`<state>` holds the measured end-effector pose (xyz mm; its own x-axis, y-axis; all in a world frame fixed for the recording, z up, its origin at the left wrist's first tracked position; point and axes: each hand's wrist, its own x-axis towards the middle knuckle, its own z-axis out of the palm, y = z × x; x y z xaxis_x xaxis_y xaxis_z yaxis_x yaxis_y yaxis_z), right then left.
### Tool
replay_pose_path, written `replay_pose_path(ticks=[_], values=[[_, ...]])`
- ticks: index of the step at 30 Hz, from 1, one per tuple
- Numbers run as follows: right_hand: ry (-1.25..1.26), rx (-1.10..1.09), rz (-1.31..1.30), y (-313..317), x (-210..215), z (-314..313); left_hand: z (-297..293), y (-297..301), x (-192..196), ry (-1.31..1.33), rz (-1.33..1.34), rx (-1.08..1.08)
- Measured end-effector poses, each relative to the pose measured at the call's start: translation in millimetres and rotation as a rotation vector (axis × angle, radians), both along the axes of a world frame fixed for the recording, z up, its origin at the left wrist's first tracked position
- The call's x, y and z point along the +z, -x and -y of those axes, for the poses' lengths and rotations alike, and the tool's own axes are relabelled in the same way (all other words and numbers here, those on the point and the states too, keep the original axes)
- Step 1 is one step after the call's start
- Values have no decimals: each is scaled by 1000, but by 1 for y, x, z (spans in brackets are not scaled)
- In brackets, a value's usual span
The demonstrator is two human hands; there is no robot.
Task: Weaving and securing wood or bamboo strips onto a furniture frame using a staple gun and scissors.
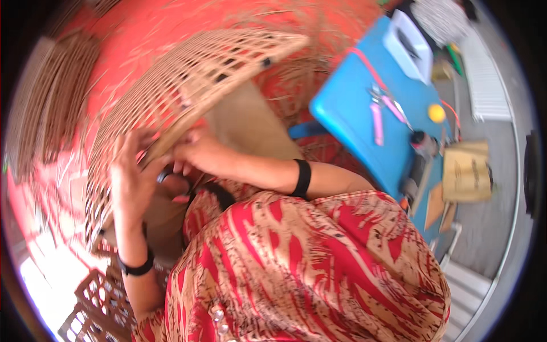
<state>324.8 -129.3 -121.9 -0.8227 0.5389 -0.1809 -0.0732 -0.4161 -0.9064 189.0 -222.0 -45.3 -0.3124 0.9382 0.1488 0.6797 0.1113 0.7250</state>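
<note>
A curved lattice panel woven from tan cane point(171, 77) leans across my lap. A flat, pale rim runs along its near edge, with a few dark ties on it. My left hand point(130, 174) grips the panel at the near end of this rim, thumb on one side and fingers on the other. Close beside it, my right hand point(199, 151) has its fingers curled on the same rim. Motion blurs the fingertips of both hands, and any small strand between them cannot be made out. A brown board or cloth point(245, 114) shows under the panel.
To the right stands a blue stool or small table point(347, 102) with pink-handled pliers point(377, 122), a white tray point(407, 48), a yellow round thing point(436, 113) and a dark cylindrical tool point(419, 154). A tan bag point(467, 171) lies beyond. Cane bundles point(54, 102) lie left; loose strips litter the red floor.
</note>
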Motion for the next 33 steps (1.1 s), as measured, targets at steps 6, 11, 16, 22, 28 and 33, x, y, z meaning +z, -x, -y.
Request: replay_pose_path(ticks=[6, 11, 16, 22, 28, 33], values=[[-289, -150, 238, -120, 78, 7, -5, 6, -5, 29, 78, -114], [-951, -756, 931, -244, 118, -22, 8, 17, -3, 50, 87, -49], [-1066, -592, 1757, -444, 120, -17, -2, 4, 5, 57, 7, -148], [-842, -703, 1753, -557, 47, -19, 1, 0, -8, 93, 78, -168], [-813, -944, 1589, -595, 53, -14, 6, -2, -5, 9, -110, -156], [-656, -1230, 1329, -449, 141, 19, 9, 2, -16, -39, -98, -178]])
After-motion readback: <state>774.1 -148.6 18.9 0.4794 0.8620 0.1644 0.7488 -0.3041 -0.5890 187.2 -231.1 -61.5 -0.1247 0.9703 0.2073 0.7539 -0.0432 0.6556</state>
